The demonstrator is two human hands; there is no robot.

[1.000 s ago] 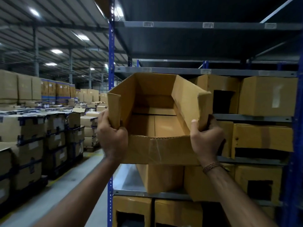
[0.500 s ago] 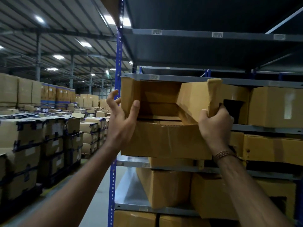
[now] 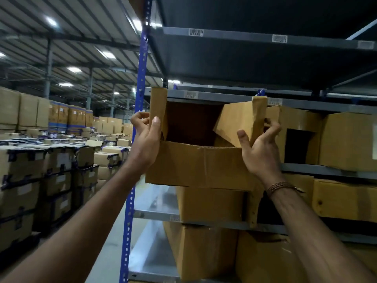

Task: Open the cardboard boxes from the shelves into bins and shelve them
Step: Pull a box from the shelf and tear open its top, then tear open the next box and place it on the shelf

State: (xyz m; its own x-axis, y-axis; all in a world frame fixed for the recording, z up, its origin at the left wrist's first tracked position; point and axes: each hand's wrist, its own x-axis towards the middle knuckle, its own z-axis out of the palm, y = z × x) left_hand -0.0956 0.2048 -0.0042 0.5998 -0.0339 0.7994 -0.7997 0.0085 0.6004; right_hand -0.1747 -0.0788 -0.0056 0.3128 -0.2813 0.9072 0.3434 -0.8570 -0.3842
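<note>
An open brown cardboard box [image 3: 200, 166] with its top flaps up sits at the front left of a grey metal shelf [image 3: 326, 169], its open top facing me. My left hand [image 3: 145, 137] pinches the upright left flap between thumb and curled fingers. My right hand [image 3: 260, 152] holds the right flap, thumb in front and fingers spread behind it. The box's inside is dark and looks empty. A beaded bracelet circles my right wrist.
More cardboard bins [image 3: 346, 139] with cut-out fronts fill the shelves to the right and below [image 3: 210, 203]. A blue rack upright [image 3: 138, 111] stands left of the box. Across the aisle at left are stacked strapped cartons [image 3: 36, 166].
The box went from being held out in front of me up and forward onto the shelf. My left hand shifted from the box's side to pinching the left flap.
</note>
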